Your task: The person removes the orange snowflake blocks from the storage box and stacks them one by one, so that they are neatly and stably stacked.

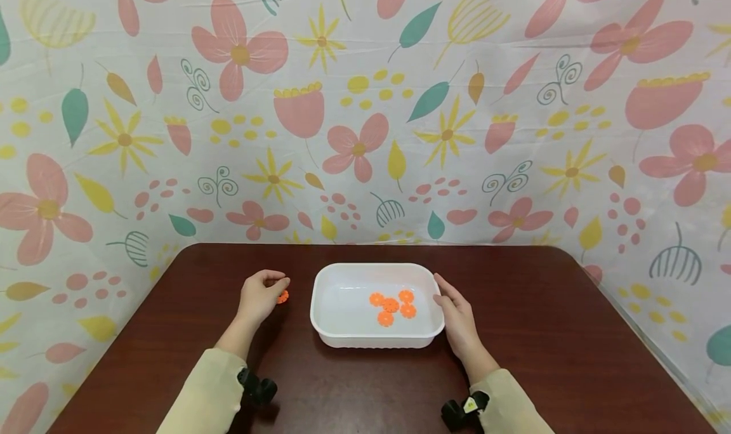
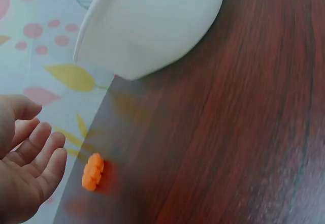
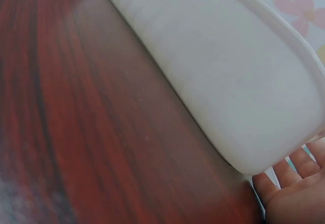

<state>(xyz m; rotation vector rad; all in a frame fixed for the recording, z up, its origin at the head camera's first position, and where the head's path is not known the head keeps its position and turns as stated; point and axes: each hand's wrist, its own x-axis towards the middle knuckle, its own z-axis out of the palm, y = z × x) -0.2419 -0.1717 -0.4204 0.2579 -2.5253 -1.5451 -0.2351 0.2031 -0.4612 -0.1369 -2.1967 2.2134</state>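
Hovering over a lone orange scalloped slice (image 2: pixel 93 172), the left hand (image 1: pixel 259 294) has its fingers loosely bent and, from the left wrist view, a gap between them and the piece; nothing looks gripped there. Seen from the head view, the slice lies on the dark table (image 1: pixel 365 383), toward six o'clock of those fingertips. Over at three o'clock from it, well apart, sits the white basin (image 1: pixel 345 307). The right hand (image 1: pixel 457 310) has hold of the basin's three o'clock end, thumb lapped over the rim and fingers against the outer wall. Inside, five matching slices (image 1: pixel 390 305) cluster a little toward three o'clock of the middle. A flowered cloth (image 1: pixel 360 72) rises at twelve.

I'd judge this is the moment of picking up, or just after letting go. If it's a pick-up, the next move calls for pinching the slice by its edges, then carrying it toward three o'clock over the rim while the basin is steadied.
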